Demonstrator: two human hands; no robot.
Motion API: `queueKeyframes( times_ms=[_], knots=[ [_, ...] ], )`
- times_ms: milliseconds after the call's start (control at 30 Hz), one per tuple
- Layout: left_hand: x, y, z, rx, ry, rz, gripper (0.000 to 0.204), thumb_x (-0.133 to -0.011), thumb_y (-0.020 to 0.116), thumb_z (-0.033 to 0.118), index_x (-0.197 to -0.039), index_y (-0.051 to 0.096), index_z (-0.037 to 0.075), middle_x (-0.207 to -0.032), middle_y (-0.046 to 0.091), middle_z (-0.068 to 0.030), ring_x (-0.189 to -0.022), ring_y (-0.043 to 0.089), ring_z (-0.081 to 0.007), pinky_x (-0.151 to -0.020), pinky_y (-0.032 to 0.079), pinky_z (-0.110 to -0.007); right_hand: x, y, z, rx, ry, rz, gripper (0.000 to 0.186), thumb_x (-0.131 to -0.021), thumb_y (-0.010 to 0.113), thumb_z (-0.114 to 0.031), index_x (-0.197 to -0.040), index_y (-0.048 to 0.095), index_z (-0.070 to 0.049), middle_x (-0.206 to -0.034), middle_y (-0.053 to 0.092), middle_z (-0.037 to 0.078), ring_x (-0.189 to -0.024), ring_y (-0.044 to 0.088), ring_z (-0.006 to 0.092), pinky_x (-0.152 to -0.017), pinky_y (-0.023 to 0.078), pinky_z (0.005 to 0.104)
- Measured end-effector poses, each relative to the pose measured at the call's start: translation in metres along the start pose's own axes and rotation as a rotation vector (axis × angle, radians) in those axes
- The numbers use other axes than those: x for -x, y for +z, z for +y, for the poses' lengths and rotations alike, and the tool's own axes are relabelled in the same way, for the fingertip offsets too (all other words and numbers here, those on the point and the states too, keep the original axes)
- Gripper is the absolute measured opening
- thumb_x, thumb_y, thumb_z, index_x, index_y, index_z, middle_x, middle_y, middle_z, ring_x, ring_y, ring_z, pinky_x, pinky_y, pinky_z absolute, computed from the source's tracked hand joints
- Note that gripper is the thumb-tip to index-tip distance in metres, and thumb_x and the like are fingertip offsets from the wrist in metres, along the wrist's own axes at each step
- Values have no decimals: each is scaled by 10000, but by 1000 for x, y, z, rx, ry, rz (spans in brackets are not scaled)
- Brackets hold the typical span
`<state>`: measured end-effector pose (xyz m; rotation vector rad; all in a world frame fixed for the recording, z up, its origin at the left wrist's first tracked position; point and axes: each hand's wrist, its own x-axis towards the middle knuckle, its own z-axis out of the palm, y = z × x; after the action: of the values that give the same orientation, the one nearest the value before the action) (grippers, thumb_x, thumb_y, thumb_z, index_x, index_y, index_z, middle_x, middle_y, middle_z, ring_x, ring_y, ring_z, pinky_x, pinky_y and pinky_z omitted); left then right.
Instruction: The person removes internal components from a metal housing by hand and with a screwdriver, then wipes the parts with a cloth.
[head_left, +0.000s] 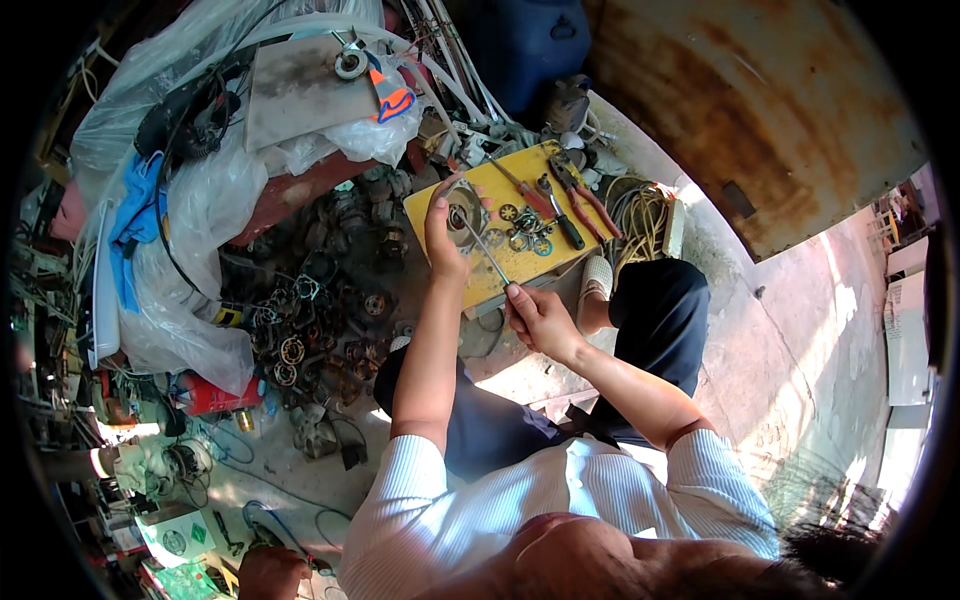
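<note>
The left hand (447, 228) cups a round metal housing (461, 208) over the yellow counter's (527, 268) left side, fingers curled round its rim. The right hand (543, 321), closed in a fist, grips a screwdriver (491, 258), its tip at the housing. I can't see inside the blue drum (520, 45) beyond.

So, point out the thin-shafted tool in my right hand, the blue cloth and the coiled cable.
Thin-shafted tool (489, 254): head view, middle of the shaft.
Blue cloth (138, 217): head view, its upper folds.
Coiled cable (643, 216): head view, strands of the coil.
</note>
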<state>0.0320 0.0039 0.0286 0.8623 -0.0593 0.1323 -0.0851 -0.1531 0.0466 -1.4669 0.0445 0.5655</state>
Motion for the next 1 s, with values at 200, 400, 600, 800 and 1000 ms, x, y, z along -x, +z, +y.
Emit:
queueKeyframes(
  times_ms=[200, 400, 600, 800, 1000],
  knots=[
    [2, -3, 0, -7, 34, -41, 520, -957, 425, 400, -1337, 499, 53, -1104, 635, -138, -943, 662, -260, -827, 568, -443, -7, -8, 11, 151, -64, 32, 486, -1052, 443, -444, -767, 516, -57, -602, 485, 3, -476, 457, 103, -446, 373, 269],
    [6, -1, 13, 165, -76, -115, 618, -922, 413, 497, -1350, 497, 59, -1113, 646, -163, -972, 656, -299, -842, 551, -495, -4, -22, 5, -104, 74, -148, 420, -1046, 464, -446, -877, 543, -69, -639, 448, -16, -495, 413, 88, -439, 326, 253],
    [8, 3, 22, 357, -134, -218, 683, -921, 448, 531, -1437, 439, 84, -1171, 636, -177, -1082, 631, -322, -961, 500, -531, 15, -14, -30, -597, 319, -293, 344, -1038, 440, -385, -1004, 543, -59, -712, 427, -33, -520, 370, 80, -443, 294, 226],
    [5, -6, 31, 162, -162, -228, 778, -908, 563, 529, -1507, 350, 82, -1346, 565, -181, -1374, 430, -392, -1087, 394, -546, 15, -26, -32, -887, 333, -475, 323, -1019, 392, -298, -1081, 525, -11, -773, 458, -22, -575, 405, 72, -474, 330, 202],
    [6, -6, 35, 184, -182, -288, 779, -899, 616, 489, -1493, 346, 63, -1396, 523, -181, -1379, 417, -403, -1106, 375, -546, 18, -24, -23, -1247, 466, -451, 362, -1039, 498, -329, -1221, 493, -17, -870, 466, 0, -703, 478, 76, -518, 431, 209]
  ],
)
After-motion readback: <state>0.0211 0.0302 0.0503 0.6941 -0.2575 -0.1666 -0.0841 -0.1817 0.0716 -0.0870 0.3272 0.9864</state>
